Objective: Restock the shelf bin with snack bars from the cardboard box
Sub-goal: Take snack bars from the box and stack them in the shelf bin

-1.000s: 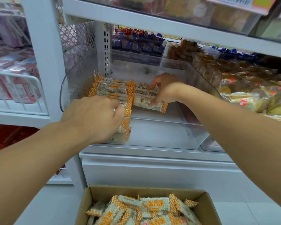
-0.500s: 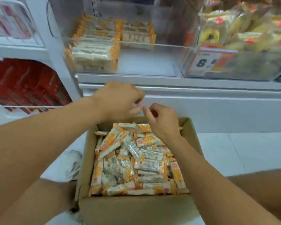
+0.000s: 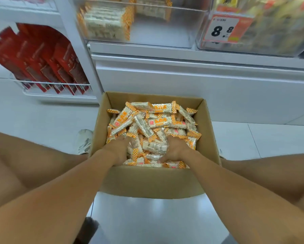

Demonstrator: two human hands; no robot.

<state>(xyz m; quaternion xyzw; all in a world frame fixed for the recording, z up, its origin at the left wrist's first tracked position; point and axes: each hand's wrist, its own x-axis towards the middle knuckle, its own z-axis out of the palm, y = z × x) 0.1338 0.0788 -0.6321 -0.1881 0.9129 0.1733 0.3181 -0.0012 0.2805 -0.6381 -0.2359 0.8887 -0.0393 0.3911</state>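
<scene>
- Cardboard box (image 3: 147, 182): open-topped, on the white floor at lower centre of the frame, in front of the white shelf unit.
- Snack bars (image 3: 158, 120): loose heap of clear wrappers with orange-checked ends, filling the box nearly to the rim.
- Left hand (image 3: 118, 148): inside the box at its near left, palm down on the heap; fingers pushed in among the bars. Grip: cannot tell whether it is spread or curled round any bar, as the fingertips are hidden.
- Right hand (image 3: 175, 148): inside the box at its near right, palm down on the heap, thumb stretched out low along the bars. Grip: fingers hidden under wrappers; state cannot be told.
- Shelf bin (image 3: 165, 32): clear plastic, top centre of the frame, on the shelf above the box; a stacked row of the same bars sits at its left end.
- Price tag (image 3: 223, 29): orange and white, reads 8.8, on the neighbouring clear bin at upper right.
- Red packets (image 3: 42, 59): upright in a white wire rack, left of the frame.
- Shoe (image 3: 84, 140): pale, on the floor just left of the box.
</scene>
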